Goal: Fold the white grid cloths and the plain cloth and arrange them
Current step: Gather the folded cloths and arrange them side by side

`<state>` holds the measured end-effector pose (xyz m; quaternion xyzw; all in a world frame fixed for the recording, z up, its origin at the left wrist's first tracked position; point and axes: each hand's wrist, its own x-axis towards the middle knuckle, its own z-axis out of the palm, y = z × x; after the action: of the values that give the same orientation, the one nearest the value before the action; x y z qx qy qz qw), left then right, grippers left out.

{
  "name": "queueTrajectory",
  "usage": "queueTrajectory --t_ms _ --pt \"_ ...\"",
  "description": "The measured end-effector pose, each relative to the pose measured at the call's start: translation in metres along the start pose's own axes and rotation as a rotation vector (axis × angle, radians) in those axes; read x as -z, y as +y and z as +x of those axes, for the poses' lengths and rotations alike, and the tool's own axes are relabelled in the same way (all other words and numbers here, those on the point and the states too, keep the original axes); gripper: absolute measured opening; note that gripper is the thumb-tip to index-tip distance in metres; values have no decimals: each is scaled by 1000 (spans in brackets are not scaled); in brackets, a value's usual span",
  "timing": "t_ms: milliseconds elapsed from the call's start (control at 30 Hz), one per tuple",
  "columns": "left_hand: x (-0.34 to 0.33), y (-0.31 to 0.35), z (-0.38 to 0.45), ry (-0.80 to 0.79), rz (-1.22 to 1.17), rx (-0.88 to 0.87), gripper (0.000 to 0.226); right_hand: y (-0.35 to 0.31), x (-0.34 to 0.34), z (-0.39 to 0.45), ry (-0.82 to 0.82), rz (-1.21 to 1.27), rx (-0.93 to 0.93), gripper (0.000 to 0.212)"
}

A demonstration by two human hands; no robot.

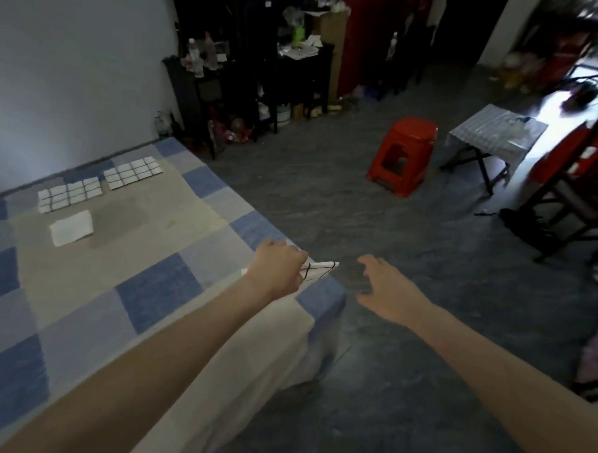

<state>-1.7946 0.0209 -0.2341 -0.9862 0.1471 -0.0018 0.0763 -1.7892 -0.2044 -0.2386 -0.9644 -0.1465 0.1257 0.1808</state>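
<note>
Left hand [278, 266] grips a folded white grid cloth [318, 271] above the checked bed [158, 282] corner; right hand [386, 285] hovers just beside, fingers spread.

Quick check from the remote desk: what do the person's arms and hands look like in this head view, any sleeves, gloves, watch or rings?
Both forearms are bare right to the bottom edge of the picture, with no sleeves showing. The left hand and right hand wear no gloves. No watch, bracelet or wristband shows on either wrist. I see no rings, though the left hand's fingers are mostly hidden and the picture is soft.
</note>
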Motion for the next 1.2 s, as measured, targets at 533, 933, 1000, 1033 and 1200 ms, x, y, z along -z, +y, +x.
queueTrajectory --t_ms 533,933,1000,1033,1200 --pt "32 170 145 50 -45 -212 21 195 81 -30 76 46 -253 61" --pt "8 136 318 -17 -173 -59 21 247 142 166 -31 -41 -137 59" --pt "7 121 347 -36 -213 0 20 241 156 212 -54 -71 -82 59" --pt "6 112 361 -36 -224 31 20 236 162 235 -64 -89 -49 58" --pt "8 63 400 -43 -227 166 25 213 177 327 -88 -102 132 53"
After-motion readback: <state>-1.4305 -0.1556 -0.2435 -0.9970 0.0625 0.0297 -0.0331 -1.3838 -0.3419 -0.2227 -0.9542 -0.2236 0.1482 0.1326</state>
